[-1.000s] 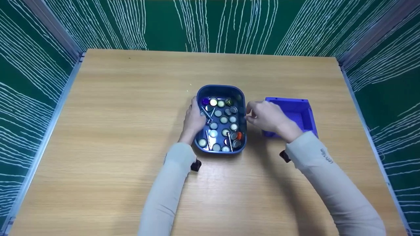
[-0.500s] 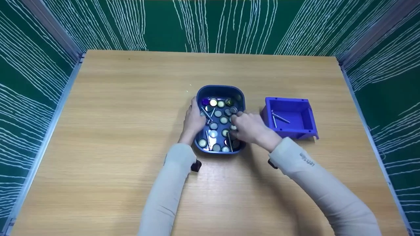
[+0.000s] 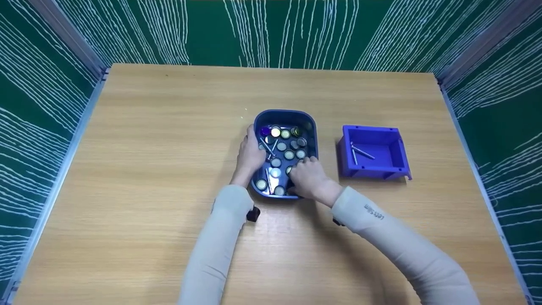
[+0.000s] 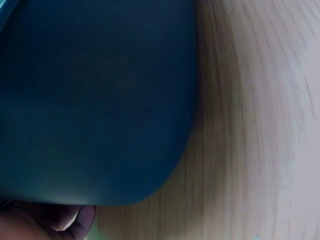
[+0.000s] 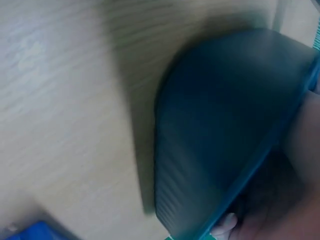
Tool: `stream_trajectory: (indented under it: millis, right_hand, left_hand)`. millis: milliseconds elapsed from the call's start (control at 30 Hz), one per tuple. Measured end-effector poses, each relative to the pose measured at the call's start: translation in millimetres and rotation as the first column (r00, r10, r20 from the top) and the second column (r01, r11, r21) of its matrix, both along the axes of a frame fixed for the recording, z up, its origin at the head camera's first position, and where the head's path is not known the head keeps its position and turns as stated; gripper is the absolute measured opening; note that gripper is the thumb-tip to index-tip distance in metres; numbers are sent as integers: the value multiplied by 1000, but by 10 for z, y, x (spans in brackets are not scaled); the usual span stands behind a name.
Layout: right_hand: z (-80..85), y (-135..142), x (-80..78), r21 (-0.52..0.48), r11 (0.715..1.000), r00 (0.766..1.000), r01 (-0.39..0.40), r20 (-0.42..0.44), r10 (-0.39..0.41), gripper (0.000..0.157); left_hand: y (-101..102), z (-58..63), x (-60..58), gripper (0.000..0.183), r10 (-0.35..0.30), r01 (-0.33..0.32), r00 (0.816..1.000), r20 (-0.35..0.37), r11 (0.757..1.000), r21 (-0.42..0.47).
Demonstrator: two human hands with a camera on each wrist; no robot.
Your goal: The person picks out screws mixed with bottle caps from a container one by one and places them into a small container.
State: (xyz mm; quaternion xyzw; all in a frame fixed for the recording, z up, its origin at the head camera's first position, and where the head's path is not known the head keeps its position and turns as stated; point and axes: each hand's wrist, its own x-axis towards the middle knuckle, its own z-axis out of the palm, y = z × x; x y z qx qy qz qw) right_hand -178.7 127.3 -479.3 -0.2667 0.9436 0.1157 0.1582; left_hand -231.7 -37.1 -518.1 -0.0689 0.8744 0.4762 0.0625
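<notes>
A dark blue tub holds several bottle caps and a few long metal screws. My left hand grips its left side, thumb over the rim and fingers outside. In the left wrist view, part of that hand's fingers shows beside the tub wall. My right hand reaches over the right rim into the tub's near right corner. Its fingertips are hidden among the contents, so what they touch cannot be seen. The right wrist view is blurred and shows the tub's outer wall.
To the right of the tub stands a purple-blue bin with a few metal screws at its left side. Both stand on a wooden table. Green panels with white streaks border the table.
My right hand has moved from beside the purple-blue bin leftward into the tub, then toward its near right corner. Screws in the bin have come into view. The left hand stays put.
</notes>
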Motion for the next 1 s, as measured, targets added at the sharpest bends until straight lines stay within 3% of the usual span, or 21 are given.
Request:
stream_trajectory:
  millis: [167,533,733,1000]
  right_hand:
    - [-43,-45,0,-7,1000,999,26,25,-25,54]
    - [-102,-43,2,-190,975,991,117,80,-104,40]
    - [-157,-27,-8,-275,950,987,147,110,-121,44]
    - [-224,-12,-33,-367,912,983,182,89,-160,28]
  left_hand:
    - [-2,4,1,80,-4,4,1000,2,1000,9]
    - [-12,3,13,78,-3,3,1000,-11,1000,8]
    - [-5,-4,17,79,-10,11,1000,-9,1000,5]
    - [-6,12,19,80,-4,4,1000,-7,1000,6]
